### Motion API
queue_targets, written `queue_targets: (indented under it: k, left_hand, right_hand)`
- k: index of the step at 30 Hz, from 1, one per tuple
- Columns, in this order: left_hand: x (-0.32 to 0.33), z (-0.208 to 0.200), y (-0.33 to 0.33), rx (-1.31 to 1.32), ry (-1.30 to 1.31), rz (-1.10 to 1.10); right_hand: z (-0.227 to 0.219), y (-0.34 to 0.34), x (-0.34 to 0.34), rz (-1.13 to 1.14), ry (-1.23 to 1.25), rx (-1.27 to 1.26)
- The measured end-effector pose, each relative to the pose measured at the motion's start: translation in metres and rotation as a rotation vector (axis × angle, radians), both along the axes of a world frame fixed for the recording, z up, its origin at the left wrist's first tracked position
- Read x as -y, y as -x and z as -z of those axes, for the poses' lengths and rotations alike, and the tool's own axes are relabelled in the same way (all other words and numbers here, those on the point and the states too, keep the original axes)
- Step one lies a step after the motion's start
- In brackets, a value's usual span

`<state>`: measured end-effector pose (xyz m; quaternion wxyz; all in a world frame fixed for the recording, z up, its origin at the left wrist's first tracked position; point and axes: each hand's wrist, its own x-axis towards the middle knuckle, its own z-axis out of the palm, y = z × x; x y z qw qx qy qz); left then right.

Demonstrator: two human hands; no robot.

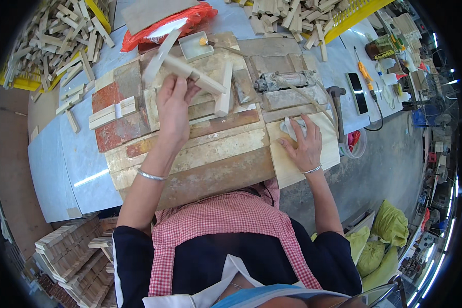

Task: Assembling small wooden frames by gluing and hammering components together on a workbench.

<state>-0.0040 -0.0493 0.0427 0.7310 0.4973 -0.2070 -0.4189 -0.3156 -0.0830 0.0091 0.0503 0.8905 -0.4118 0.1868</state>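
My left hand point(174, 110) is closed around the crossbar of an H-shaped wooden piece point(209, 84), raised over the work surface. One end block of the piece points up at the upper left and looks blurred; the other stands at the right end of the bar. Farther right, my right hand point(307, 142) has its fingers curled on a crumpled white rag point(292, 128), pressing it on a pale wooden board point(288, 172). Behind the left hand lies a shallow white tray point(196, 46) holding a small tool with a yellowish tip.
A metal pneumatic cylinder point(287, 80) is fixed on the worn bench jig point(200, 174). A hammer point(337, 105), a phone point(357, 93) and an orange-handled screwdriver point(365, 73) lie at the right. Yellow crates point(351, 18) of wooden sticks stand at the back. A red plastic bag point(203, 15) lies between them.
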Motion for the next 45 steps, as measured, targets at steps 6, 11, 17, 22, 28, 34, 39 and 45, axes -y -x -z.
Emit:
queue_targets:
  k: [6, 11, 17, 22, 28, 34, 39, 45]
  left_hand:
    - [-0.032, -0.011, 0.0, -0.191, -0.45, 0.531]
    - [-0.032, 0.002, 0.001, 0.861, -0.215, 0.264]
    - [0.002, 0.037, -0.016, 1.608, 0.02, 0.067]
    - [-0.017, 0.035, -0.011, 1.599, -0.12, 0.159]
    - [-0.042, 0.031, 0.005, 1.687, -0.096, 0.164]
    - [-0.056, 0.044, 0.005, 1.692, -0.1, 0.134]
    - [-0.063, 0.042, 0.01, 1.7, -0.12, 0.197]
    - [-0.064, 0.046, 0.012, 1.799, -0.112, 0.164]
  right_hand:
    - [0.016, 0.009, 0.008, 0.018, 0.002, 0.033]
    - [0.013, 0.004, 0.01, -0.02, 0.026, 0.057]
    - [-0.005, -0.001, 0.009, -0.058, -0.041, 0.004]
    - [0.006, 0.002, 0.007, -0.052, -0.036, 0.022]
    - [-0.028, -0.029, 0.024, -0.097, -0.1, 0.175]
    - [-0.043, -0.134, 0.04, -0.354, -0.008, 0.25]
    - [-0.028, -0.162, 0.058, -0.421, 0.083, 0.029]
    - [-0.041, -0.205, 0.065, -0.477, -0.039, 0.11]
